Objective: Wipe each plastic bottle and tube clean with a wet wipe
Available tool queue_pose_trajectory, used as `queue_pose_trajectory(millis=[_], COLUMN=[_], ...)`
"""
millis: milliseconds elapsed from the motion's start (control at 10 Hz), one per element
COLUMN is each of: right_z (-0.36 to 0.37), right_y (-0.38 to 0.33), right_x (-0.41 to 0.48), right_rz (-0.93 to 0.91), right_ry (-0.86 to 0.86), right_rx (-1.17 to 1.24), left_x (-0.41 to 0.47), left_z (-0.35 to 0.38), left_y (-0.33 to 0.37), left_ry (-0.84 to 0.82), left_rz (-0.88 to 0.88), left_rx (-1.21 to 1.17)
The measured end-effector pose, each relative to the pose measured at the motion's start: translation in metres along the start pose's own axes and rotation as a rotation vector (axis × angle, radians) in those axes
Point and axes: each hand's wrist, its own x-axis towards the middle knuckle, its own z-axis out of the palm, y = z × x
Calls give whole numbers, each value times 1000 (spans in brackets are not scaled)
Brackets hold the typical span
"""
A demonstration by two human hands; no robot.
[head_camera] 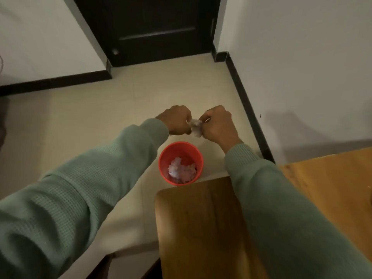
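Observation:
A crumpled white wet wipe (196, 127) is bunched between my two hands, held out over the floor. My left hand (178, 120) grips its left side with curled fingers, and my right hand (218, 123) grips its right side the same way. Just below and nearer to me stands a red bin (164, 158) on the floor, with several crumpled used wipes (181, 170) lying inside. No bottle or tube is in view.
A wooden chair seat (193, 228) is below the bin, and a wooden table (332, 178) is at the right. A dark door (153, 31) is ahead, with white walls and black skirting around a beige tiled floor (100, 121).

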Motion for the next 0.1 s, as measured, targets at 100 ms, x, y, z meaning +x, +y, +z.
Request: queue_pose_trajectory(millis=[100], right_z=[11], right_y=[-1], right_x=[6], right_rz=[48], right_ry=[-78], right_rx=[-12], left_x=[0], left_z=[2], left_y=[-11], left_ry=[43], left_rz=[-64], left_rx=[-38])
